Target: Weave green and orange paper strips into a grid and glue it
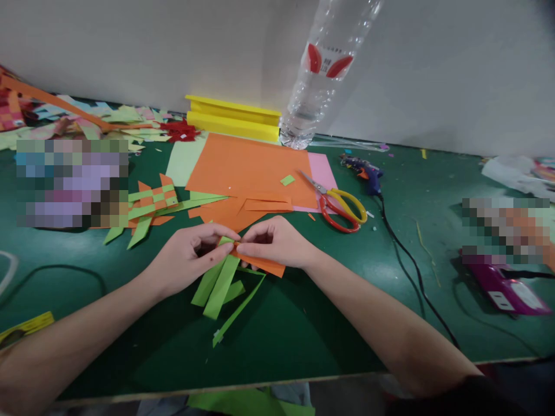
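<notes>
My left hand (191,254) pinches the folded green paper strips (221,283) close to their upper end. Facing it, my right hand (277,242) grips an orange paper strip (273,266) where it meets the green ones. The fingertips of both hands nearly touch there, and they hide the join. Several green ends hang down toward me, one of them narrow and bent. To the left lies a woven green and orange paper piece (154,199) with loose tails. Just beyond my hands are orange paper strips (234,211) and a stack topped by an orange paper sheet (251,164).
Scissors (342,211) with red and yellow handles lie right of the sheets. Beyond them is a glue gun (366,173), its black cord running to the front edge. A tall plastic bottle (321,86) stands behind. A purple power strip (505,286) sits far right; paper scraps (125,115) cover the back left.
</notes>
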Action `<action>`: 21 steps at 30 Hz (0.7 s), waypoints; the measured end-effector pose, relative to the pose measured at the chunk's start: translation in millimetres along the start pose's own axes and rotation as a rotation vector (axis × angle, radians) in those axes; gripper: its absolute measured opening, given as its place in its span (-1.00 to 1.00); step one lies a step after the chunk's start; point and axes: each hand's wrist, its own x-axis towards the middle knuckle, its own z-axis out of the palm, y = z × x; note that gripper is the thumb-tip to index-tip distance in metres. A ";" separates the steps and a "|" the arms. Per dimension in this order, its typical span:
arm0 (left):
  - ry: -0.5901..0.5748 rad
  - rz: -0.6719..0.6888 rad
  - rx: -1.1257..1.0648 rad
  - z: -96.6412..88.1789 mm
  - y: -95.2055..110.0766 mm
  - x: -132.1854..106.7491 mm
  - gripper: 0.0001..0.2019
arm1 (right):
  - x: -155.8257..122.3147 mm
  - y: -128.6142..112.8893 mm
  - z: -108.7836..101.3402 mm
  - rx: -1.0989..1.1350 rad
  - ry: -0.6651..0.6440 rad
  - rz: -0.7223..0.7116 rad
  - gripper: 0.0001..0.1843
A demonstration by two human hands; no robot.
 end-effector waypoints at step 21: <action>0.012 -0.037 0.004 -5.3 -2.8 -0.2 -0.72 | 0.2 1.1 -4.0 -0.066 -0.023 0.029 -0.68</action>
